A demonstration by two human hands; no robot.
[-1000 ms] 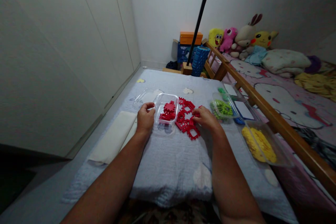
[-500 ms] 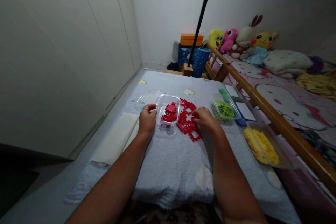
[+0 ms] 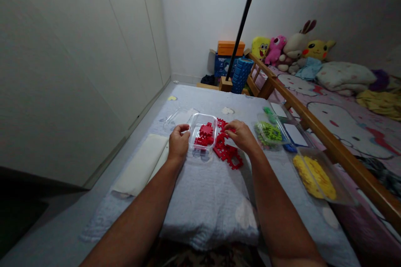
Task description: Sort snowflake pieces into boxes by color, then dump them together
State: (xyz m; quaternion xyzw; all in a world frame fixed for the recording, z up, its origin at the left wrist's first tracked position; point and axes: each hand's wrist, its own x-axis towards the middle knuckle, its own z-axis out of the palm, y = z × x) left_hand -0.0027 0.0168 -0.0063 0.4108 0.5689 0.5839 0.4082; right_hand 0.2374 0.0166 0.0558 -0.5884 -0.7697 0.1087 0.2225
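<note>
Head view: right hand (image 3: pixel 242 135) bent over red pieces (image 3: pixel 221 151), mid-frame, its hold hidden from me; left hand (image 3: pixel 179 143) curled against the clear tub (image 3: pixel 195 127), grip unclear, more red inside; yellow heap (image 3: pixel 313 175) lower right.

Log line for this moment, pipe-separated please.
left hand: at left side of clear container | right hand: at loose red pieces, grip unclear | inside container: more red pieces | farther right: green pieces, yellow pieces
</note>
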